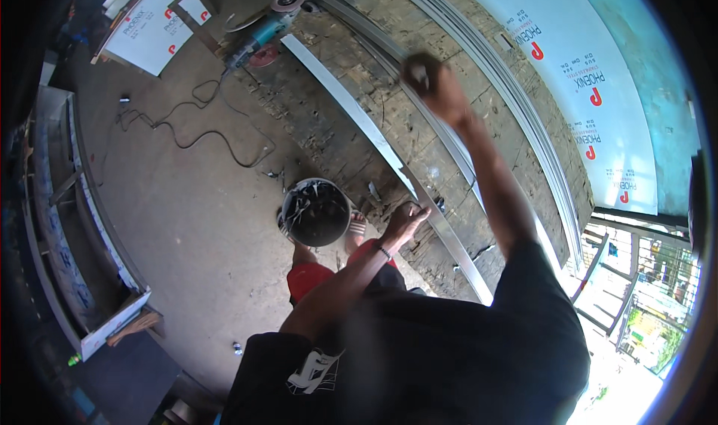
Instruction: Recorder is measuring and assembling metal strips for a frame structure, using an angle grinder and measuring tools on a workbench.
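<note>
A long flat metal bar (454,247) lies slantwise over the worn wooden workbench (329,100). Its far stretch is covered by a whitish film (351,111), which ends in a ragged edge near the bar's middle; the nearer stretch is bare, shiny metal. My left hand (404,225), with a bracelet at the wrist, grips the bar's near side just below that ragged edge. Stretched out over the far side of the bench, my right hand (440,92) is above other metal lengths. Motion smears its fingers, and a dark, rounded shape there cannot be made out.
A dark bucket (318,212) with shiny scraps stands by my feet. An angle grinder (262,36) lies at the bench's far left, its cord (217,137) looping over the floor. Long metal profiles (516,115) and a film-covered sheet (598,74) lie right; a trough-like frame (78,201) stands left.
</note>
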### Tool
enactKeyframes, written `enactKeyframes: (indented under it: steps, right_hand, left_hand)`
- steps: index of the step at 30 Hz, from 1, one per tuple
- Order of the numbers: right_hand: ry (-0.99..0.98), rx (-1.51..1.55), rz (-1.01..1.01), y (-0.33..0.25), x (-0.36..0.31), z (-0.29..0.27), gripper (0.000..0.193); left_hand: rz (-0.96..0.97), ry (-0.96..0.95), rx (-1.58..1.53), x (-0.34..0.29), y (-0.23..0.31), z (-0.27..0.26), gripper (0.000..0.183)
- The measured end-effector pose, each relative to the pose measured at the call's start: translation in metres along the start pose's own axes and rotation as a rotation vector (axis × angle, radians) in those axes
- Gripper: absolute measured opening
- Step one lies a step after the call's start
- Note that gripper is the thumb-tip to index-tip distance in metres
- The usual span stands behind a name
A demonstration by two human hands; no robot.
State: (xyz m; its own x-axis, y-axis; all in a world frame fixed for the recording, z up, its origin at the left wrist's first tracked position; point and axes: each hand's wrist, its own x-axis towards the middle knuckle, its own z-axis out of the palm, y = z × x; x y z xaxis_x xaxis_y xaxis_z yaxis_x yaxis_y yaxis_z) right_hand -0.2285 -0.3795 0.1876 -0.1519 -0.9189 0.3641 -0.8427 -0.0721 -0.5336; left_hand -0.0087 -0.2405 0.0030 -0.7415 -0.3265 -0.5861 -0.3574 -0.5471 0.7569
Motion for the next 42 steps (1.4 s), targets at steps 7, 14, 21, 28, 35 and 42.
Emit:
enactKeyframes:
  steps: [7,14,21,28,35,42]
  right_hand:
    - [-0.17,0.496,0.488,-0.042,-0.194,-0.005,0.01]
    - [-0.12,0.886,0.635,-0.115,-0.261,0.066,0.015]
    - [-0.12,0.787,0.713,-0.122,-0.283,0.1,0.015]
    - [-0.023,0.595,0.523,-0.112,-0.268,0.069,0.016]
    - [0.073,0.034,0.398,-0.013,-0.259,0.042,0.017]
    - [-0.174,-0.036,0.086,0.026,-0.251,0.06,0.024]
  left_hand:
    - [0.331,0.21,0.322,-0.068,0.026,-0.062,0.037]
    - [0.258,-0.093,0.466,-0.126,0.043,-0.089,0.047]
    - [0.127,0.051,0.298,-0.152,0.026,-0.076,0.028]
    - [0.157,0.256,0.526,-0.156,0.002,-0.113,0.018]
    - [0.1,0.504,0.831,-0.147,-0.056,-0.185,0.029]
    - [0.11,0.489,1.02,-0.107,-0.073,-0.191,0.027]
